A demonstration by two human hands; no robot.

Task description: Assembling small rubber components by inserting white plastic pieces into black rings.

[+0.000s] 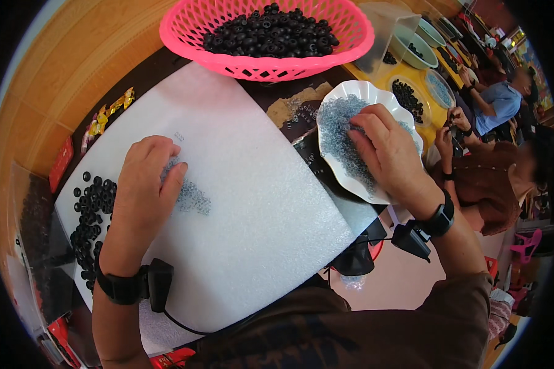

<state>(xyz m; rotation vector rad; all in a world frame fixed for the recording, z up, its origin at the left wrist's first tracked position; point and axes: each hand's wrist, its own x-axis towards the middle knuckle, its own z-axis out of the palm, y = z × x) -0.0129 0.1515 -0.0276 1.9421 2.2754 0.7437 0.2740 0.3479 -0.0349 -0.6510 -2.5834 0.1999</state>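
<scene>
Small clear rings (192, 200) lie in two places before you: a loose scatter on the white foam sheet (252, 184), and a deep heap filling much of the scalloped white dish (366, 89) to your right. Your left hand (144, 190) is over the scatter, half open, its fingers bent and a gap showing between thumb and forefinger; you have nothing visible in its grasp. Your right hand (381, 144) reaches over the dish with its fingers curled and drawn fairly close, the tips at the heap; I cannot tell whether you have hold of any rings there. Beside your left forearm, black rings (95, 203) lie spread along the sheet's left edge. Beyond the sheet's far end, a pink lattice basket (184, 40) holds a mound of black pieces (271, 34). A clear plastic bin (375, 46) is just right of the basket. Farther right, a person in a blue shirt (498, 104) is among the co-workers.
</scene>
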